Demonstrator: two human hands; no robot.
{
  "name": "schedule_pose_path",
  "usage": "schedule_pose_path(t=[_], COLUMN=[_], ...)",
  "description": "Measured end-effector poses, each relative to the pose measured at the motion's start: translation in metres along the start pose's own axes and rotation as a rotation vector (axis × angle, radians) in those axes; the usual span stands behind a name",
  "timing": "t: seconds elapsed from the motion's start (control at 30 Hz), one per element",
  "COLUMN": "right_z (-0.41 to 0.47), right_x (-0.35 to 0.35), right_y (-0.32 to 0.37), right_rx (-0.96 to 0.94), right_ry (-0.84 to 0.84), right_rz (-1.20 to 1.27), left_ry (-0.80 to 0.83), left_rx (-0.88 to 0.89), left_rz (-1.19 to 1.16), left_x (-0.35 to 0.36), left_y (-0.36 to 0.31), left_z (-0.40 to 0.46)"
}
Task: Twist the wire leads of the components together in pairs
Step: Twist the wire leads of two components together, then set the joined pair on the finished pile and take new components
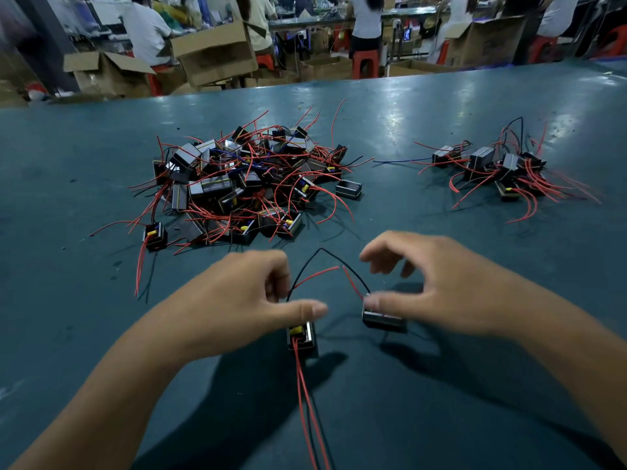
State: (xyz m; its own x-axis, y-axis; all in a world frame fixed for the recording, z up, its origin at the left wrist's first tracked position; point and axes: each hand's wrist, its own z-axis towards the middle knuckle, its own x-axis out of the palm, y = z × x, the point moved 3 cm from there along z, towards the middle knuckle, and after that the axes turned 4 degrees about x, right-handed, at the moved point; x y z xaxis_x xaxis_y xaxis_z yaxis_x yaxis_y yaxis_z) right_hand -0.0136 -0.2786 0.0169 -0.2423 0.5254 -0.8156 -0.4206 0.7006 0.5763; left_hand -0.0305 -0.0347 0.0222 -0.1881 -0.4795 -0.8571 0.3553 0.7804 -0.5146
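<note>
A busy workshop lined with open cardboard boxes [217, 56] and red stools [364, 62] stretches behind a broad teal counter [441, 106]. At the near edge, a person works on two small black components. The left hand [244, 296] has its fingers curled near the wires above the left component [301, 335], which lies on the counter with red leads [305, 401] trailing toward the camera; whether it is pinching a wire cannot be told. The right hand [431, 286] is blurred, fingers spread and loosely curved, thumb at the top of the right component [383, 320]. A black wire [320, 250] arches between the two parts, two red wire ends [339, 268] nearly meeting beneath it. A large pile of components [244, 184] sits beyond, center-left; a smaller cluster [498, 167] lies well apart on the right.
</note>
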Motion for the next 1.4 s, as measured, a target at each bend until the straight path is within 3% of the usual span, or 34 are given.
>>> schedule_pose_path(t=[0.1,0.17,0.37,0.53,0.73,0.9,1.3,1.4], right_z=[0.0,0.0,-0.001,-0.002,-0.005,-0.001,0.002,-0.001], right_x=[0.013,0.015,0.026,0.026,0.033,0.04,0.041,0.029], right_y=[0.003,0.004,0.014,0.015,0.02,0.023,0.025,0.024], right_rx=[-0.021,0.011,0.119,0.181,0.218,0.19,0.183,0.213], right_ry=[0.109,0.085,-0.103,-0.144,-0.105,-0.171,-0.149,-0.142], right_rz=[-0.167,-0.221,-0.218,-0.157,-0.161,-0.237,-0.289,-0.282], left_ry=[0.216,0.257,0.071,0.058,0.056,0.061,0.138,0.075], left_rx=[-0.12,-0.136,-0.182,-0.237,-0.187,-0.145,-0.084,-0.057], left_rz=[0.074,-0.011,-0.347,-0.742,-0.725,-0.639,-0.711,-0.733], left_x=[0.013,0.019,0.044,0.053,0.055,0.049,0.05,0.051], left_y=[0.009,0.01,-0.006,-0.01,-0.011,-0.005,-0.008,-0.01], left_z=[-0.001,0.001,0.016,0.02,0.023,0.025,0.023,0.026])
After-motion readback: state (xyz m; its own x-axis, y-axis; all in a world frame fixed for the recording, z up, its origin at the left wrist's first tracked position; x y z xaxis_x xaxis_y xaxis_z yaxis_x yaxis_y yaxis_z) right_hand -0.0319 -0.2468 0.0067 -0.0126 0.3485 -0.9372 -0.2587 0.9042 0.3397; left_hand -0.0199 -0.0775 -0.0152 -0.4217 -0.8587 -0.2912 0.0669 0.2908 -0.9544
